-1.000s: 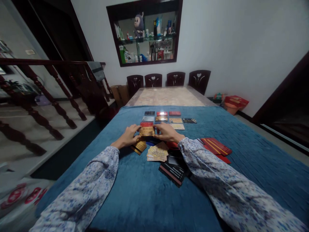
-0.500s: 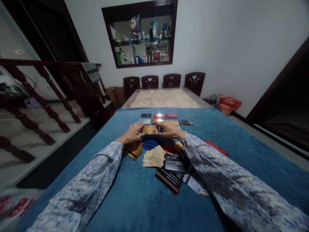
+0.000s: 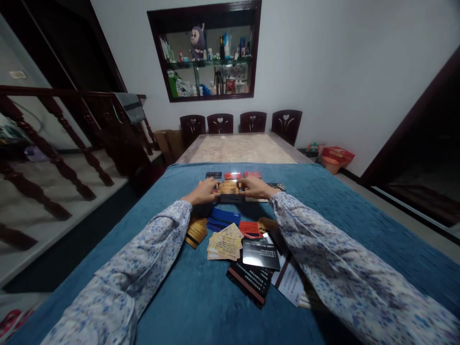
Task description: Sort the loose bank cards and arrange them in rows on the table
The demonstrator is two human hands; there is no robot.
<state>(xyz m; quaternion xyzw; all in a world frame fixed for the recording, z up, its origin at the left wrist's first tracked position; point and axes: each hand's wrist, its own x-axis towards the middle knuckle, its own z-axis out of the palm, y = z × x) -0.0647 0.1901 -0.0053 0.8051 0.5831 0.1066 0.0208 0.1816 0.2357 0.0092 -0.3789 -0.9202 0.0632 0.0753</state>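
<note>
A gold card (image 3: pixel 229 187) is pinched between my two hands by its short ends, over the rows of cards on the blue cloth. My left hand (image 3: pixel 203 191) closes on its left end, and my right hand (image 3: pixel 256 187) on its right end. Just beyond lie a black card (image 3: pixel 213 175), a red card (image 3: pixel 233 176) and another red card (image 3: pixel 252 175). Nearer me is a loose heap with blue cards (image 3: pixel 224 217), fanned cream-gold cards (image 3: pixel 226 243), black cards (image 3: pixel 261 254) and a white card (image 3: pixel 288 281). My hands hide part of the middle row.
The blue cloth (image 3: pixel 172 297) covers the near part of the table, and the bare marble-patterned top (image 3: pixel 244 148) runs on behind it. Several dark chairs (image 3: pixel 253 122) stand at the far end. Wooden railings (image 3: pixel 66 167) are on the left.
Both hands have moved forward with the gold card, away from the loose heap and over the laid-out rows. More of the blue and red cards in the heap now shows. The view has shifted slightly.
</note>
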